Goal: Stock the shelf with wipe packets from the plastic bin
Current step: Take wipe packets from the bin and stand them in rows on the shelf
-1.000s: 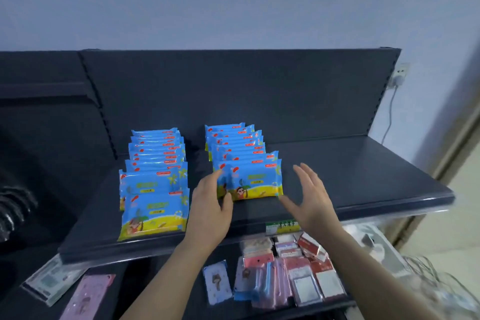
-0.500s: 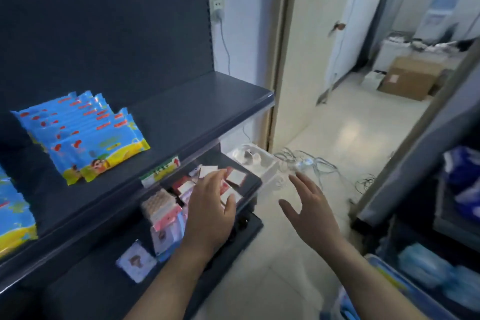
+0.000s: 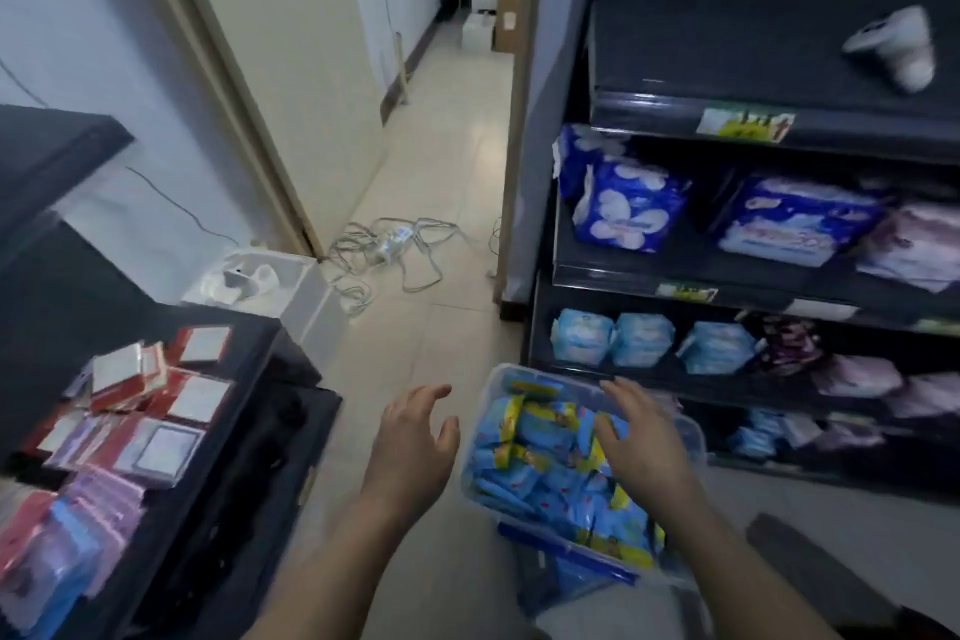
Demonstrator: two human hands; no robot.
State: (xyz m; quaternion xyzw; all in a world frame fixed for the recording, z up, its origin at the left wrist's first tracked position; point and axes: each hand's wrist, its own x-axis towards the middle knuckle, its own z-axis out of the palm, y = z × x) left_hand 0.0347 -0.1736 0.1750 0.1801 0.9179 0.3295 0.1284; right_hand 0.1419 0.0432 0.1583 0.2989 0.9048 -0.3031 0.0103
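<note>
Wipe packets (image 3: 540, 437), blue with yellow edges, lie heaped in the clear plastic bin (image 3: 693, 431). The dark shelf (image 3: 57, 140), probably the one to be stocked, shows only as a corner at the far left, well apart from the bin. The bin sits on the floor (image 3: 431, 317) at the foot of the right-hand shelving (image 3: 675, 114) (which carries other padded packs, not these).

The right hand (image 3: 641, 437) hovers over the heap with fingers spread, its grip released and holding nothing. Whether the fingertips touch the packets I cannot tell. The left hand (image 3: 413, 442) is just beside the bin's left wall, over the floor, likewise loose and empty.

To pick well, I would bring both hands in from the sides of a flat-lying bunch. Square several packets together and lift them as one stack, all facing one way.
</note>
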